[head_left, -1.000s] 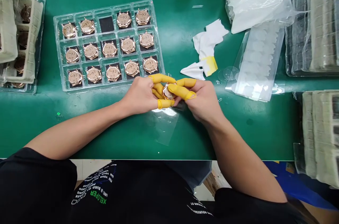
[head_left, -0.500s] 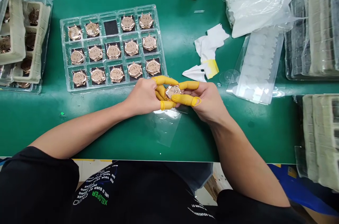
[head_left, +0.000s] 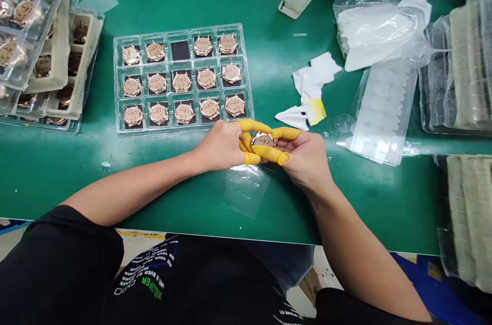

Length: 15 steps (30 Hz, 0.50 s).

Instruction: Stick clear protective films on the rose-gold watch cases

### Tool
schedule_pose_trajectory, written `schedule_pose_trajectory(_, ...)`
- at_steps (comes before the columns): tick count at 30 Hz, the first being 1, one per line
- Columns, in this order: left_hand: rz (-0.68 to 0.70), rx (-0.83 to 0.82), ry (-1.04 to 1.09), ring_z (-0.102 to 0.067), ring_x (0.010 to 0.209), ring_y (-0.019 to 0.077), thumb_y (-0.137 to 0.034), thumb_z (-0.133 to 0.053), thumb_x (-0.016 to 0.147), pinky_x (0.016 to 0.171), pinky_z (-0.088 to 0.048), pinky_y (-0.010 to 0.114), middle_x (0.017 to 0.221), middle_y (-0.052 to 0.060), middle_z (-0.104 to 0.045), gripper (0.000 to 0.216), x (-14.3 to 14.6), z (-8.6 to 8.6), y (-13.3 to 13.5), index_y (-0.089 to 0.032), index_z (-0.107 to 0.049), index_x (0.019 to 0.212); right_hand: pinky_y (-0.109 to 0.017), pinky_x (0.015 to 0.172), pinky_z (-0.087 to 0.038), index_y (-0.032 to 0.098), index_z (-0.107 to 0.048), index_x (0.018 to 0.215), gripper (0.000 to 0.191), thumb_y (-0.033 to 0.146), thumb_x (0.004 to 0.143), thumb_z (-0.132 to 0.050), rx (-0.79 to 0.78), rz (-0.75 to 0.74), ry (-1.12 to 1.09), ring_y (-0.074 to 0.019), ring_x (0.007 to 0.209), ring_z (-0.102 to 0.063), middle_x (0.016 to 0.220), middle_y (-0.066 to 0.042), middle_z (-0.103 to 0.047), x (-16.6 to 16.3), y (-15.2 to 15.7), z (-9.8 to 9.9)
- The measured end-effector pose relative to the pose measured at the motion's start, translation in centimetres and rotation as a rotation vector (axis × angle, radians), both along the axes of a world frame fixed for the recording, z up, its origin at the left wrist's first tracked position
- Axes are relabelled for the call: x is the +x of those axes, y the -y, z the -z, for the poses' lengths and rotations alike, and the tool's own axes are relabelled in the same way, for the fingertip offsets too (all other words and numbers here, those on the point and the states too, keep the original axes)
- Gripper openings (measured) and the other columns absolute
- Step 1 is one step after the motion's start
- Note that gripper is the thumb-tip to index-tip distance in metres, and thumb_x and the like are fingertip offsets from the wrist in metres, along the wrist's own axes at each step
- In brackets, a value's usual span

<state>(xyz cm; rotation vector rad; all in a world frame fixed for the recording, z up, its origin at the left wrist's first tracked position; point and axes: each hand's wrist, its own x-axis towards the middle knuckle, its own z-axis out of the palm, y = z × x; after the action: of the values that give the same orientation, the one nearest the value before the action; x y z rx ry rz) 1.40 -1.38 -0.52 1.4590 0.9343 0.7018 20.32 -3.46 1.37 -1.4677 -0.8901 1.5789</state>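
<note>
Green bench [head_left: 384, 212], round rose-gold watch case [head_left: 263, 140]

A round rose-gold watch case [head_left: 263, 140] is being pinched between the left hand [head_left: 221, 146] and the right hand [head_left: 303, 158], just off the near edge of the clear tray [head_left: 180, 130]. Its pale, dark-marked back is facing up and tilting slightly, while yellow finger cots [head_left: 269, 154] are pressing against its rim and partly hiding its lugs.

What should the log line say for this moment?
left hand: yellow finger cots, gripping rose-gold watch case | right hand: gripping same case | nearby: clear plastic tray of watch cases
</note>
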Motion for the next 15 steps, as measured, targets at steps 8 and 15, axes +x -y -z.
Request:
schedule_pose_trajectory(8,0.023,0.005,0.037,-0.072,0.074,0.0104,-0.020,-0.083,0.079,0.072,-0.058,0.021,0.087,-0.002,-0.077,0.068,0.3,0.4,-0.1,-0.019,-0.061,0.143,-0.021,0.040,-0.035,0.023,-0.082,0.080,0.036,0.038,0.054,-0.102,0.163,0.026,0.032,-0.0087,0.044,-0.051,0.059,0.002,-0.068,1.0,-0.8,-0.1)
schedule_pose_trajectory(15,0.380,0.595,-0.260,-0.074,0.117,0.0187,-0.003,-0.056,0.099,0.103,-0.060,0.030,0.122,0.008,-0.080,0.039,0.5,1.3,0.0,-0.019,-0.074,0.130,-0.030,0.059,-0.049,0.024,-0.080,0.092,0.024,0.018,0.070,-0.086,0.562,0.164,0.280,-0.0175,0.071,-0.072,0.074,-0.001,-0.075,-2.6,-5.7,-3.9)
